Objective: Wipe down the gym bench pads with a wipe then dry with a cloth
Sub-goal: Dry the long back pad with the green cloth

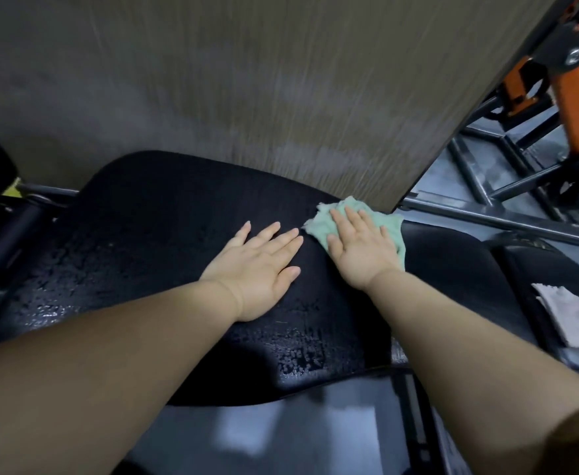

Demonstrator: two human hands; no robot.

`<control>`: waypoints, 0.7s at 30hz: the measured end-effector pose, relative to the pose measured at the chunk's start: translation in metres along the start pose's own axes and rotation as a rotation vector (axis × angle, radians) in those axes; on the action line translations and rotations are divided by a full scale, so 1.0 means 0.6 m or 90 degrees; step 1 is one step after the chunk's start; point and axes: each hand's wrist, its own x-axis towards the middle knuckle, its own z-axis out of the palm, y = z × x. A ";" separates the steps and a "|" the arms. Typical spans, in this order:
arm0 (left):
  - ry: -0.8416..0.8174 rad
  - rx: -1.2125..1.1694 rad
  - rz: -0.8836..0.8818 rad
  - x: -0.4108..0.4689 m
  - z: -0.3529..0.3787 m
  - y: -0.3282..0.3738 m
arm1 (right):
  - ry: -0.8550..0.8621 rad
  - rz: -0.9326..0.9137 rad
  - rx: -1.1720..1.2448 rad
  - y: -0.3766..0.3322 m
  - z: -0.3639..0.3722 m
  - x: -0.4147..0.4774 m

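Note:
A black bench pad (151,241) fills the middle of the view, its surface beaded with wet droplets. My left hand (260,269) lies flat on the pad with straight fingers. To its right, my right hand (360,245) presses a light green cloth (322,224) onto the pad's far right edge, fingers straight on top of it. A second black pad (459,265) continues to the right. On it, near the right border, lies a pale pinkish-white wipe (569,317).
A grey-brown wall panel (247,80) rises directly behind the pad. Grey steel frame bars (487,214) and orange machine parts (576,97) stand at the right rear. A black roller pad (3,234) sits at the left. Glossy grey floor (281,437) shows below.

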 end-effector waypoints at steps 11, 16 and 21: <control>0.009 0.010 -0.011 0.006 0.005 -0.003 | 0.007 0.041 0.015 0.008 -0.006 0.091; 0.018 0.009 -0.018 0.007 0.003 -0.003 | 0.004 0.037 0.006 -0.009 -0.006 0.024; 0.023 -0.013 -0.037 0.000 -0.003 0.003 | -0.021 0.023 0.008 -0.035 0.004 -0.094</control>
